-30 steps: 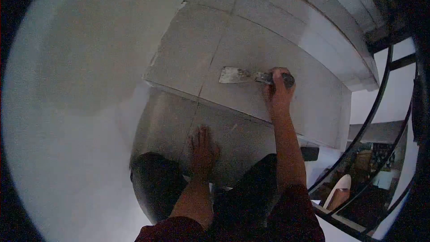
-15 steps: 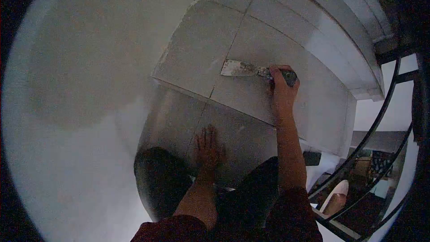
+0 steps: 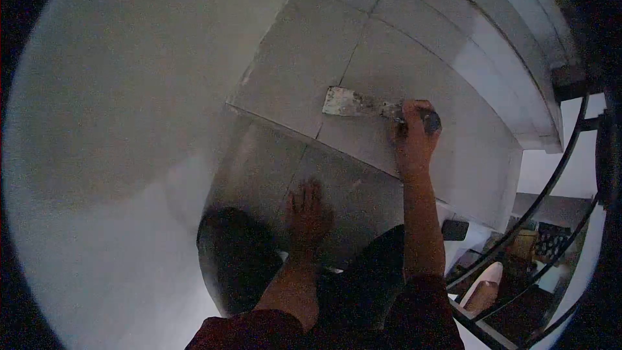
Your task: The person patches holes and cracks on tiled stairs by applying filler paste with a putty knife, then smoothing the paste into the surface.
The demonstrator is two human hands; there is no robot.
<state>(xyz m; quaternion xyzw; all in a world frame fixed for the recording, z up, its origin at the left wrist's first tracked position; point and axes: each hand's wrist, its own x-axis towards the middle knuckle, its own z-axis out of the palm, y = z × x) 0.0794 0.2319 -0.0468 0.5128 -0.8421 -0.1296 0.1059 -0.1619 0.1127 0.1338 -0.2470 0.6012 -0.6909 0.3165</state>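
Note:
My right hand (image 3: 418,139) grips the dark handle of a putty knife (image 3: 343,102). The wide, stained blade points left and lies across a dark joint line between tiles of the upper stair step (image 3: 311,45). Below the edge of that step, my left hand (image 3: 310,217) rests palm down on the lower tiled step (image 3: 356,204), fingers stretched out and holding nothing. My knees, in dark trousers, are on either side of my left hand.
A pale wall (image 3: 129,104) rises along the left. Curved black railing bars (image 3: 538,194) run down the right side, with a cluttered lower area behind them. A dark flat rectangular object (image 3: 455,230) lies near my right forearm. More steps (image 3: 492,45) continue toward the upper right.
The view has shifted slightly. Relative to the tiles, the putty knife's blade has slid a little left, over the joint line. My left hand's fingers look closer together.

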